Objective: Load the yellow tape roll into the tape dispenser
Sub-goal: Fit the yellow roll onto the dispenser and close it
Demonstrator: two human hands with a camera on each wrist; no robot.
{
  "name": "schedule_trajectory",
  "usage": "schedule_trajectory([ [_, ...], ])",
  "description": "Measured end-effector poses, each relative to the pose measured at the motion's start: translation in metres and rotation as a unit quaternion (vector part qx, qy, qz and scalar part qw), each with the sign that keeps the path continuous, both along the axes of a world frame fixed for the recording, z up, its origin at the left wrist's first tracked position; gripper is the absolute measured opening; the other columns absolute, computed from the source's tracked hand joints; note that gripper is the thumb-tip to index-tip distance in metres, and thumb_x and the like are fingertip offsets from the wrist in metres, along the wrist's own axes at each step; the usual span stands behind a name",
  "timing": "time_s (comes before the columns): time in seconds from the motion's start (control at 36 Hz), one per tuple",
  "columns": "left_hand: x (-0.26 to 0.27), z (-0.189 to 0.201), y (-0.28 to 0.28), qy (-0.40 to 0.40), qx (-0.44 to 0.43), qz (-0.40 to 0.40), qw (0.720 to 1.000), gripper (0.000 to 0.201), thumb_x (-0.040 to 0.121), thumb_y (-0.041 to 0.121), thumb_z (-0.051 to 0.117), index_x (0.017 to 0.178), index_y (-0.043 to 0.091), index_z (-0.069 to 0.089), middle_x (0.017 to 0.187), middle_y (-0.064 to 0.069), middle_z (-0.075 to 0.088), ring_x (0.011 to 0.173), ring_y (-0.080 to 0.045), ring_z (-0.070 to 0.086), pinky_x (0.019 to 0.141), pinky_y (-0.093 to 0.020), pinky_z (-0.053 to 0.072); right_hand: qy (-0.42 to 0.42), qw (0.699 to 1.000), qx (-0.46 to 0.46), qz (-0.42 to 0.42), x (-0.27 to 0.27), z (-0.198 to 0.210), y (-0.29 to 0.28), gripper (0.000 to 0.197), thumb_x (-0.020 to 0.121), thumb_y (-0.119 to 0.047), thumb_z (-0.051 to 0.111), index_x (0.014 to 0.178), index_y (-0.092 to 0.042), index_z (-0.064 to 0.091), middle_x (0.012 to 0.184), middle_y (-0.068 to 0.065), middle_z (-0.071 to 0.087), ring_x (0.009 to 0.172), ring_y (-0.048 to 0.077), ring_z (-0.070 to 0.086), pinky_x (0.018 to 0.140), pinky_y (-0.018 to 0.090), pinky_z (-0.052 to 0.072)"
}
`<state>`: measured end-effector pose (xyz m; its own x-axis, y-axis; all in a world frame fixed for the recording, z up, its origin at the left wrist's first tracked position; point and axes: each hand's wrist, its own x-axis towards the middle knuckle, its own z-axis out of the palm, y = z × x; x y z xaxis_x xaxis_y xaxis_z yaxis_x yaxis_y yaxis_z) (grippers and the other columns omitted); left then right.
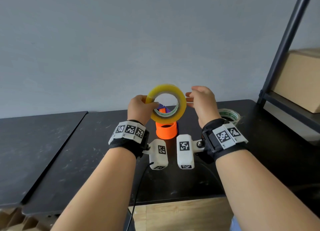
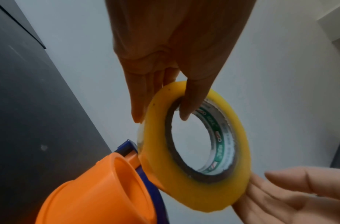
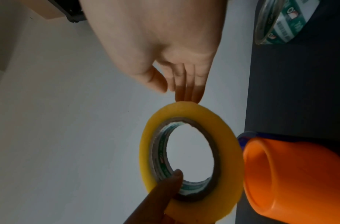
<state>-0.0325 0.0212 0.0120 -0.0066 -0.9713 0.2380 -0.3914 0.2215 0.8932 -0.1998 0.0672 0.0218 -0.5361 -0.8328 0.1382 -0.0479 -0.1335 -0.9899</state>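
The yellow tape roll hangs upright in the air above the table. My left hand pinches its left rim, thumb through the core and fingers behind. The tape dispenser stands just below and behind the roll, with an orange hub and a blue-purple frame. My right hand is beside the roll's right rim with straight fingers, the fingertips at its outer edge. Whether they touch it I cannot tell.
A second, clear tape roll lies on the black table to the right of my right wrist. A dark metal shelf with a cardboard box stands at the far right. A grey wall is behind.
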Motion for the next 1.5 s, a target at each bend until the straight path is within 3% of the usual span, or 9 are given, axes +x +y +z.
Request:
schedule_trajectory([
  [0.19, 0.001, -0.001, 0.007, 0.029, 0.049, 0.025, 0.998, 0.03, 0.076, 0.034, 0.074, 0.084, 0.007, 0.064, 0.077, -0.014, 0.069, 0.076, -0.032, 0.071, 0.079, -0.05, 0.059, 0.107, 0.988, 0.095, 0.05, 0.008, -0.01, 0.0, 0.049, 0.088, -0.009, 0.047, 0.137, -0.012, 0.052, 0.135, 0.01, 0.059, 0.124, 0.028, 0.056, 0.106, 0.046, 0.047],
  [0.28, 0.003, -0.002, 0.01, 0.043, 0.088, 0.02, 0.995, 0.033, 0.077, 0.037, 0.071, 0.072, 0.005, 0.063, 0.073, -0.017, 0.068, 0.075, -0.035, 0.072, 0.08, -0.049, 0.059, 0.183, 0.973, 0.129, 0.051, 0.009, -0.019, -0.002, 0.041, 0.091, -0.007, 0.046, 0.13, -0.009, 0.057, 0.126, 0.013, 0.064, 0.116, 0.03, 0.061, 0.1, 0.044, 0.051],
  [0.39, 0.003, -0.01, 0.003, 0.071, 0.154, 0.015, 0.985, 0.066, 0.059, 0.054, 0.065, 0.094, -0.002, 0.069, 0.086, -0.022, 0.074, 0.078, -0.036, 0.074, 0.079, -0.051, 0.059, 0.27, 0.947, 0.164, 0.065, 0.01, -0.028, 0.0, 0.03, 0.091, -0.002, 0.046, 0.114, -0.004, 0.064, 0.108, 0.014, 0.066, 0.106, 0.034, 0.062, 0.082, 0.036, 0.05],
  [0.5, 0.001, -0.009, 0.009, 0.088, 0.193, -0.016, 0.977, 0.058, 0.069, 0.048, 0.066, 0.1, 0.0, 0.067, 0.09, -0.02, 0.075, 0.078, -0.034, 0.074, 0.081, -0.051, 0.059, 0.316, 0.921, 0.192, 0.121, 0.011, -0.033, 0.004, 0.027, 0.082, 0.007, 0.058, 0.105, 0.0, 0.069, 0.108, 0.018, 0.07, 0.105, 0.034, 0.063, 0.091, 0.041, 0.05],
  [0.75, 0.0, -0.017, 0.006, 0.115, 0.223, -0.034, 0.967, 0.034, 0.085, 0.039, 0.061, 0.087, 0.005, 0.061, 0.093, -0.016, 0.073, 0.083, -0.032, 0.073, 0.082, -0.048, 0.059, 0.281, 0.94, 0.151, 0.119, 0.012, -0.047, 0.002, 0.009, 0.084, -0.022, 0.071, 0.087, -0.026, 0.063, 0.092, 0.009, 0.074, 0.091, 0.031, 0.071, 0.09, 0.05, 0.056],
  [0.89, -0.003, -0.015, 0.005, 0.086, 0.188, -0.024, 0.978, 0.029, 0.095, 0.033, 0.052, 0.076, 0.011, 0.049, 0.096, -0.013, 0.061, 0.086, -0.028, 0.067, 0.08, -0.04, 0.061, 0.317, 0.93, 0.165, 0.09, 0.013, -0.046, 0.0, 0.014, 0.084, -0.024, 0.064, 0.091, -0.015, 0.073, 0.083, 0.008, 0.074, 0.083, 0.03, 0.072, 0.085, 0.048, 0.058],
  [1.06, 0.003, -0.013, 0.002, -0.005, 0.146, 0.007, 0.989, 0.036, 0.093, 0.04, 0.052, 0.066, 0.016, 0.046, 0.092, -0.013, 0.061, 0.1, -0.035, 0.068, 0.085, -0.047, 0.057, 0.34, 0.926, 0.164, 0.02, 0.0, -0.049, -0.001, 0.027, 0.089, -0.014, 0.061, 0.112, -0.014, 0.073, 0.113, 0.009, 0.073, 0.108, 0.027, 0.064, 0.088, 0.034, 0.048],
  [1.39, -0.003, -0.011, 0.003, -0.027, 0.113, -0.007, 0.993, 0.038, 0.092, 0.044, 0.05, 0.086, 0.006, 0.054, 0.098, -0.017, 0.067, 0.098, -0.037, 0.068, 0.085, -0.048, 0.057, 0.284, 0.95, 0.126, -0.021, 0.003, -0.041, -0.005, 0.036, 0.1, -0.014, 0.038, 0.123, -0.005, 0.065, 0.126, 0.014, 0.065, 0.118, 0.03, 0.058, 0.091, 0.034, 0.044],
  [1.5, -0.004, -0.01, 0.002, -0.01, 0.116, -0.006, 0.993, 0.036, 0.094, 0.041, 0.05, 0.089, 0.006, 0.052, 0.087, -0.013, 0.063, 0.087, -0.033, 0.068, 0.081, -0.045, 0.059, 0.226, 0.971, 0.078, 0.012, 0.011, -0.025, -0.004, 0.047, 0.102, -0.035, 0.034, 0.083, 0.001, 0.058, 0.081, 0.012, 0.059, 0.077, 0.026, 0.053, 0.066, 0.032, 0.036],
])
